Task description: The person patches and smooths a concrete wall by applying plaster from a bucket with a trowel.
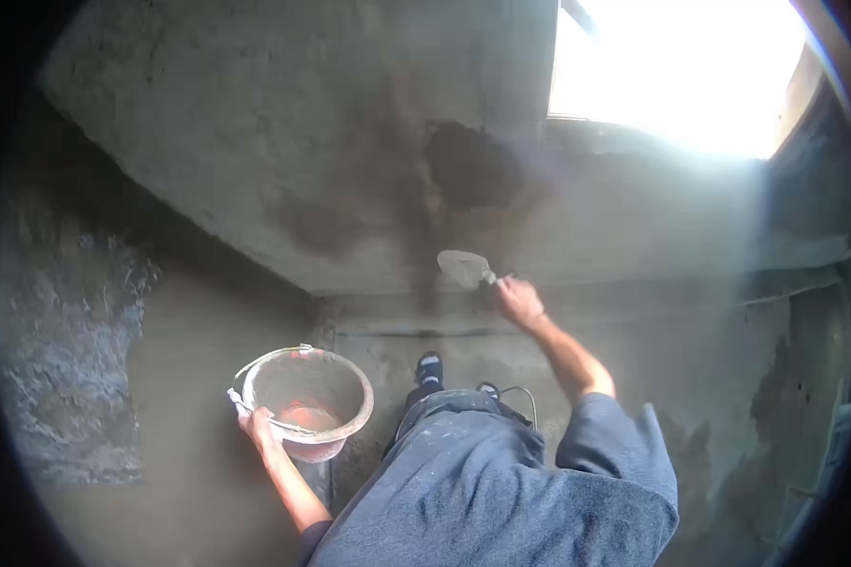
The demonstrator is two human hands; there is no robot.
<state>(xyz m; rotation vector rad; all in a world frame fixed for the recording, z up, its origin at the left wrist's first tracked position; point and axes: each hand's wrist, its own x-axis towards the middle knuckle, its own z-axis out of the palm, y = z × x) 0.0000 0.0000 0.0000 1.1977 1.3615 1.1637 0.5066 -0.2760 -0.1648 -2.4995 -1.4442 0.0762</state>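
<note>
My left hand (261, 431) is closed at the left side of a round bucket (303, 380), by its wire handle and rim. The bucket is tilted toward me, its walls smeared with dried grey residue, and a little reddish-brown shows at its bottom. In front of me, my right hand (520, 302) is wrapped round the handle of a trowel (463, 268). The trowel's rounded, pale grey blade points up and left, toward the grey wall (350, 142). Whether the blade touches the wall, I cannot tell. A dark, damp-looking patch (473, 166) marks the wall beyond the blade.
A bright window (671, 71) glares at the upper right. To the left, a side wall has a rough, whitish patch (76, 369). My feet in dark footwear (429, 369) stand below. A thin wire loop (531, 402) and a dark curved edge show beside my shirt.
</note>
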